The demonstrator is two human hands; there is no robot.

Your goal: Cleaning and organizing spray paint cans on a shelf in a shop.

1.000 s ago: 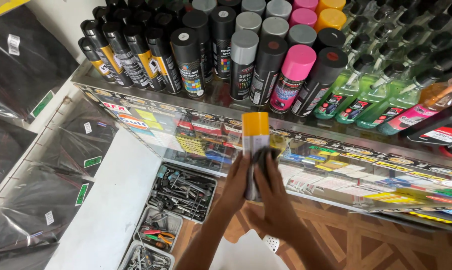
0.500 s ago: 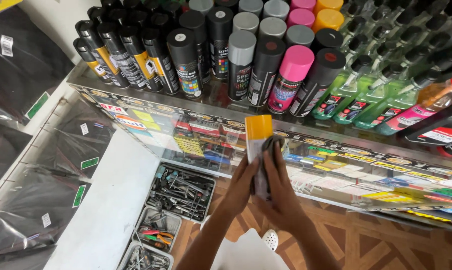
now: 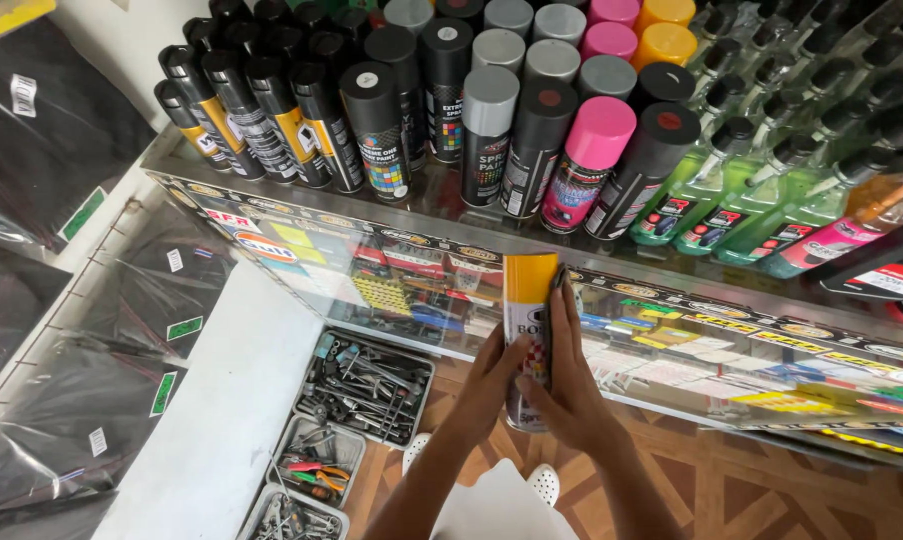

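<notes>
Two hands, left hand and right hand, fingers clasped around an upright yellow-capped spray can, just below the glass shelf; pink-capped can at twelve o'clock, tool trays at nine.

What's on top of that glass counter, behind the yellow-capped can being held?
Rows of spray cans with black, grey, pink and yellow caps, then green bottles to the right. Both hands wrap the yellow-capped can, covering much of its body.

Shop: shelf of spray cans
</notes>
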